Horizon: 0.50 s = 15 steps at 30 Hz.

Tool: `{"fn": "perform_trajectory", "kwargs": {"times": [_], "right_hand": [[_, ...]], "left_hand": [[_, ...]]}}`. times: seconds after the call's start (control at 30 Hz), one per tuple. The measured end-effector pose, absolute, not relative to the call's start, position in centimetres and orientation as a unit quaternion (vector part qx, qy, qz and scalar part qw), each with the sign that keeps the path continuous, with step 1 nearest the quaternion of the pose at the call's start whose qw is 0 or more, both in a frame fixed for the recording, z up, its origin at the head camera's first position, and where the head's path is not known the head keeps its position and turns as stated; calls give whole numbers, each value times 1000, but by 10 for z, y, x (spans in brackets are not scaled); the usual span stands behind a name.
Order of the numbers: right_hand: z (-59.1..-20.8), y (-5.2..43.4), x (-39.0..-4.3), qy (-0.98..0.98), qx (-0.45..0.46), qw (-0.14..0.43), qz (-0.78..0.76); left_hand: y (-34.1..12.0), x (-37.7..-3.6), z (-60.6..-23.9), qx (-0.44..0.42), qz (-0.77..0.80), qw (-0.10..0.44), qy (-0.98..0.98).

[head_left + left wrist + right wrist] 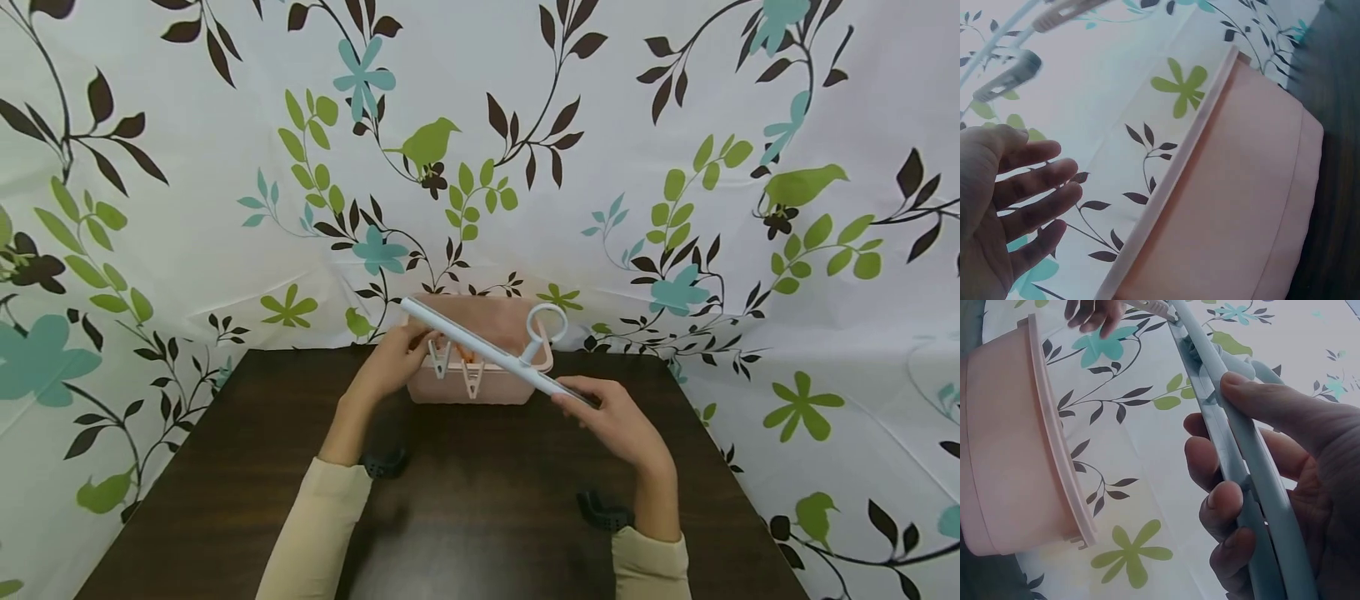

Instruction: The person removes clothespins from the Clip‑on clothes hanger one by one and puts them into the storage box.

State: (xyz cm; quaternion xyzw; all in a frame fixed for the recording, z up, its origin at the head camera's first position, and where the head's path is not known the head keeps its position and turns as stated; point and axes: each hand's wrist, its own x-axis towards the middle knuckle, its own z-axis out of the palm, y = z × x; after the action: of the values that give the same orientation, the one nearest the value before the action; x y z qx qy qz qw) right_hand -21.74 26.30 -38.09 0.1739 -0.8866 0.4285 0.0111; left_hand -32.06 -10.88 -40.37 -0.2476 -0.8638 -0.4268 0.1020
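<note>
A folding light-blue clip hanger [474, 342] slants over a pink basin [510, 392] in the head view, its ring [547, 307] standing up. Two pale clips [472, 381] dangle from the bar in front of the basin's rim. My right hand [622, 417] grips the hanger's lower right end. In the right wrist view, thumb and curled fingers wrap its two parallel bars [1251, 456]. My left hand [390, 362] is beside the left clip. The left wrist view has this hand's fingers [1035, 203] loosely extended and holding nothing, with a clip [1010, 75] above the thumb.
Something orange [468, 354] shows inside the basin, partly hidden by the bar and clips. The dark wooden table [480, 500] spreads out below my forearms. A white cloth with leaves, flowers and birds [450, 267] rises behind and along the sides.
</note>
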Motion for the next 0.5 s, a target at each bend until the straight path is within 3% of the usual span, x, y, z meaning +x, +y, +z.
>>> {"fn": "perform_trajectory", "kwargs": {"times": [0.5], "right_hand": [[-382,265,-218,-886,183,24,425]], "left_hand": [[-118,-297,-400,-274,-550,108,-781]]}}
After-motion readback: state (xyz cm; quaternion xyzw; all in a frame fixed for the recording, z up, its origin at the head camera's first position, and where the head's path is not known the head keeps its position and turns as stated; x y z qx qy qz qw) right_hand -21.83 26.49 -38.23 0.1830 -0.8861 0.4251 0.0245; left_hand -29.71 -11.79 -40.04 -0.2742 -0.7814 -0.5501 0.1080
